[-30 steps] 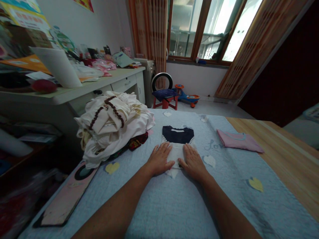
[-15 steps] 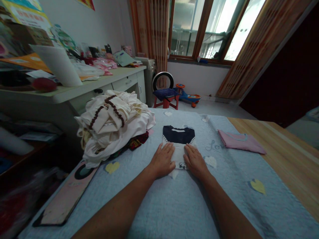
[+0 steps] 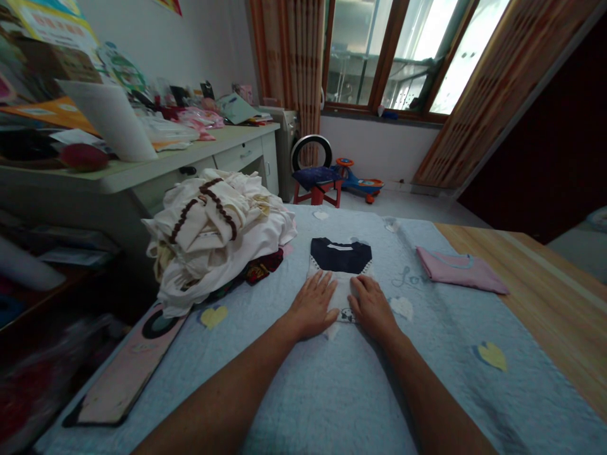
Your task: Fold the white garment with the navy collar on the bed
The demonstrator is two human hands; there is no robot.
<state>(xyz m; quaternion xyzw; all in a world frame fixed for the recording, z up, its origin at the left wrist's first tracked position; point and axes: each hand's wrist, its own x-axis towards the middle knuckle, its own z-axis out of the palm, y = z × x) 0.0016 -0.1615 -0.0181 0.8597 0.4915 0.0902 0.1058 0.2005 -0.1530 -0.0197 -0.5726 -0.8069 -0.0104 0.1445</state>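
A small folded shirt (image 3: 340, 258), dark navy at the neck and white below with a little printed figure, lies on the light blue cloth (image 3: 322, 392) in front of me. My left hand (image 3: 315, 306) rests flat on the left side of its white part, fingers stretched out. On the right side my right hand (image 3: 372, 307) presses down with fingers slightly bent, the thumb near the print. Neither hand grips the fabric. Part of the white cloth is hidden beneath both hands.
A heap of cream and white clothes (image 3: 222, 234) stands at the left, beside a long pinkish board (image 3: 128, 373). A folded pink garment (image 3: 462, 270) lies at the right, near the bare wood edge (image 3: 545, 278). A cluttered desk (image 3: 190, 161) borders the far left.
My left hand has shifted slightly to the right over the shirt, its fingers a little more spread. The right hand stays almost in place.
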